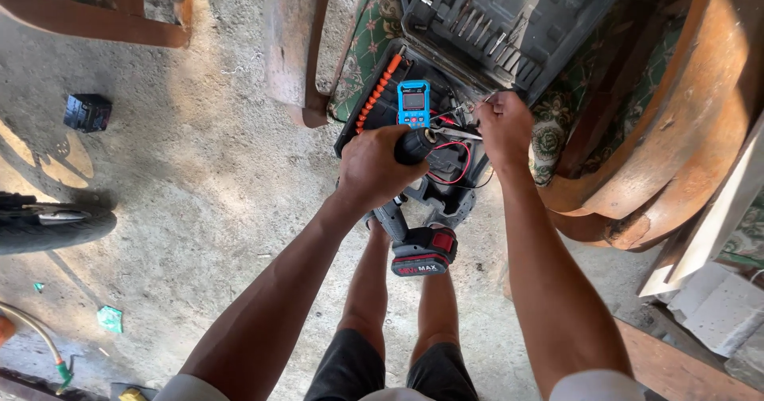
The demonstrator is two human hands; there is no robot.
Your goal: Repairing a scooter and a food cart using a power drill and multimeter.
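My left hand (380,166) grips the body of a black cordless drill (402,226), whose red and black battery pack (424,251) hangs toward my legs. The drill's chuck (419,142) points right. My right hand (503,122) is closed on a thin metal bit (455,133) right at the chuck's mouth. Behind both hands an open black tool case (509,19) rests on a cushioned wooden chair. A blue handheld meter (414,103) with red and black leads lies inside, beside a row of orange plugs (378,92).
Curved wooden chair arms (676,122) stand at the right, another chair leg (290,43) at upper middle. A small black box (87,112) lies on the concrete floor at the left, a tyre (48,226) below it. White broken slabs (720,305) sit at the lower right.
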